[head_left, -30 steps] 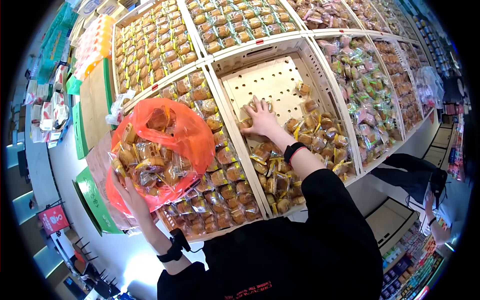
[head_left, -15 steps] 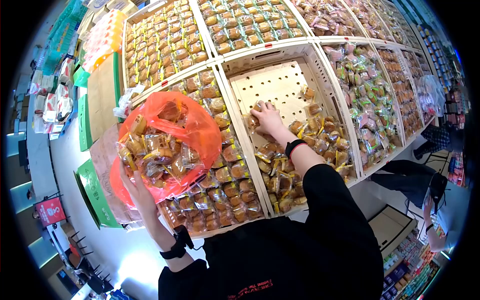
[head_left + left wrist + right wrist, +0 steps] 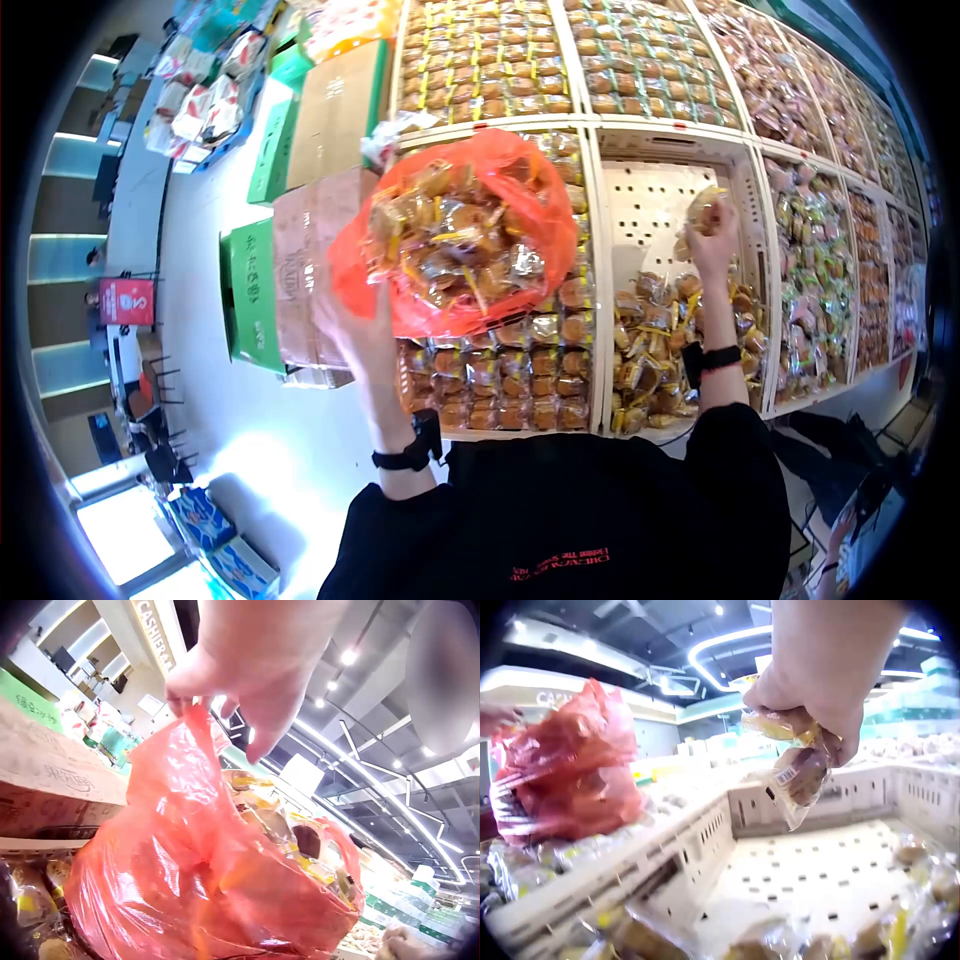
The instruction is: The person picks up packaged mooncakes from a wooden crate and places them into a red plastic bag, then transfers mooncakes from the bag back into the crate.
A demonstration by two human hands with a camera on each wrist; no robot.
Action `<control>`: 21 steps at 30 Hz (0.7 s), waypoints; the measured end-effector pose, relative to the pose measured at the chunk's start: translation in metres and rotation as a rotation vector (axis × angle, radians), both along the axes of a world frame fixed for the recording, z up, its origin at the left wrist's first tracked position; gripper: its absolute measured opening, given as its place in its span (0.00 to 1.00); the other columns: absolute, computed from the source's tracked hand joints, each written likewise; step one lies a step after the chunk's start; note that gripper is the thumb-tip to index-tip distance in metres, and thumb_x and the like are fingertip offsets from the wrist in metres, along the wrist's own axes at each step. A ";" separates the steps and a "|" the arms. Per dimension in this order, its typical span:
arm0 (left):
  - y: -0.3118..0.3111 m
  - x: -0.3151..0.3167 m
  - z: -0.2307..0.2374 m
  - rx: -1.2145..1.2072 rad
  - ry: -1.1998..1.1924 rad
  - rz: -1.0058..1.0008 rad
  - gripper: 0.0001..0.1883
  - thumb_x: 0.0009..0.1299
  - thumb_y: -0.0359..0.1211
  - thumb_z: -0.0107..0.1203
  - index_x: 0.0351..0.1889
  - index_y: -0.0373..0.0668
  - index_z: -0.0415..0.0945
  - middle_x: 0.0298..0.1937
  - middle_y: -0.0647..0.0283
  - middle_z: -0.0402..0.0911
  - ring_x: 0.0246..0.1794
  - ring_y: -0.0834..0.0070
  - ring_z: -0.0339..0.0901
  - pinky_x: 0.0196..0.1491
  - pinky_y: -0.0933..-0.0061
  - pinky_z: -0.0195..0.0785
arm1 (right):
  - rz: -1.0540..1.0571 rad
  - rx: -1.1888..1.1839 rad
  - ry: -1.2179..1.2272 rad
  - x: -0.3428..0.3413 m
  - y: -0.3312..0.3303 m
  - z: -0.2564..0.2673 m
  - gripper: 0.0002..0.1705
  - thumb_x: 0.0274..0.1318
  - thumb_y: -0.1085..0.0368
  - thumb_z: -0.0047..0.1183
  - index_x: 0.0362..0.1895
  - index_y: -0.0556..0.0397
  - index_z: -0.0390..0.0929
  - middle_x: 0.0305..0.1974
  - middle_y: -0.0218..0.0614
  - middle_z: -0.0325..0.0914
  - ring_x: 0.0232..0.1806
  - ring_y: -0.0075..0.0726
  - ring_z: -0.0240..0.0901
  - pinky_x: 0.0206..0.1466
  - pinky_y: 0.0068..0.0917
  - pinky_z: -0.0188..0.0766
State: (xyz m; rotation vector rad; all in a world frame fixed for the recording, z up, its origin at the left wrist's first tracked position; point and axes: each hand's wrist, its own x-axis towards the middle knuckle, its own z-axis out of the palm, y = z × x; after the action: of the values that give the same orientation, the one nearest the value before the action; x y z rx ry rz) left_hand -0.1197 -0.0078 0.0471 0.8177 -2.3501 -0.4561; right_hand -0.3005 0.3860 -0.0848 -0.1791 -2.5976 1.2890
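Wrapped buns, two packets or more, pinched just below the fingers of the right hand, with a small barcode label on the clear film, too tiny to read. Legible far beyond the left hand: CASHIER on a sign. Marked with Chinese characters, on the outer side of the left hand: a green box; printed faintly, just beside it: a brownish carton. Worn behind both hands: a black shirt with red lettering, too small to make out in full. Reaching forward with the right arm, wrist uppermost, fingers downward and clamped on the packets, above a pale crate with a perforated floor. Reaching forward with the left arm too, fingers clamped on the upper edge of a red plastic bag, full of similar packets, well to the left of the right hand. Raised, compared with half a second ago, from low at the crate floor near the wall closest to the bag: now higher with the right hand and farther from that wall
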 end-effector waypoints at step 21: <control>-0.022 0.009 0.014 1.117 0.580 -0.151 0.09 0.70 0.30 0.45 0.41 0.35 0.72 0.32 0.67 0.73 0.32 0.85 0.69 0.37 0.82 0.64 | 1.269 0.520 0.667 0.072 -0.309 0.123 0.34 0.27 0.51 0.66 0.48 0.33 0.71 0.56 0.33 0.60 0.60 0.40 0.54 0.55 0.47 0.58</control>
State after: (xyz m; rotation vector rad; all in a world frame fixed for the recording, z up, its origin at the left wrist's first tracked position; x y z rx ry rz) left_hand -0.1104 -0.0301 0.0612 0.7832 -1.4906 -1.8641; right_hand -0.2288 0.0773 0.0382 1.8378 -2.1851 0.5733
